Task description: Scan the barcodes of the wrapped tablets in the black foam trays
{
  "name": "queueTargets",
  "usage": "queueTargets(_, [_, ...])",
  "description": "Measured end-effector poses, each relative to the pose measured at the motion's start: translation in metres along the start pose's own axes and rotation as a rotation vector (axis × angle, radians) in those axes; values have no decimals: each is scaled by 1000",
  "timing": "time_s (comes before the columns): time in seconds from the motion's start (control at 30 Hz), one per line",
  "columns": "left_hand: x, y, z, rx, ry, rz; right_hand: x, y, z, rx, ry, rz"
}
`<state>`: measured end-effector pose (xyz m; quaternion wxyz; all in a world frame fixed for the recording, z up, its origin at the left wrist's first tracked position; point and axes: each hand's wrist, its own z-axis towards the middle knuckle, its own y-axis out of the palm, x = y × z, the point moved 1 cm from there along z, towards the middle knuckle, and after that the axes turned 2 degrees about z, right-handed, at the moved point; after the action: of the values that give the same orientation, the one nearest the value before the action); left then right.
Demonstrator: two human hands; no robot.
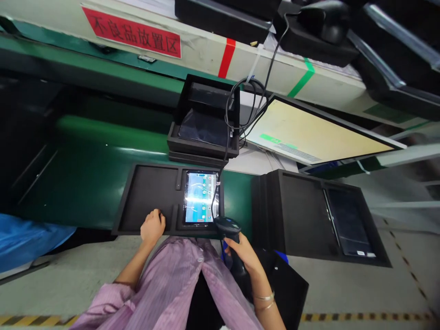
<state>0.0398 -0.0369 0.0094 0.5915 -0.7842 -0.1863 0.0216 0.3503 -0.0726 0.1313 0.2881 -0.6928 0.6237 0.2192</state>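
While right hand (246, 255) grips scanner (228, 224) by lit tablet's (199, 198) near corner, left hand (153, 226) (loosely fisted) sits at tray (151, 188) edge; cable (213, 201) crosses screen's right side; monitor (309, 133) beyond.

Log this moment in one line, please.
Left hand: curled at near edge of black tray | Right hand: gripping handheld scanner | Tablet: screen lit, in tray's right compartment | Monitor: lit

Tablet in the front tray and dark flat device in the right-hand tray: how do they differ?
The front tablet is lit; the right-hand device is dark.
The right-hand device bears a small white label at its near end; none is plain on the front tablet.
Both are rectangular and sit in the right-hand part of black trays: front tray, right-hand tray.
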Motion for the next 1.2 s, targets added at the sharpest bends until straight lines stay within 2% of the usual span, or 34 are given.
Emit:
queueTargets(0.2, [2, -2, 0, -29, -20, -9, 4, 26, 3, -9, 46, 39])
queueTargets(0.37, [3, -5, 0, -145, -68, -12, 4, 39, 2, 24, 51, 71])
queueTargets(0.5, [4, -6, -1, -153, -55, -7, 1, 47, 1, 65, 56, 33])
queueTargets(0.77, [6, -13, -3, -166, -39, -26, 0, 55, 4, 81, 40, -78])
queueTargets(1.2, [1, -9, -4, -219, -30, -30, -1, 58, -1, 107, 22, -95])
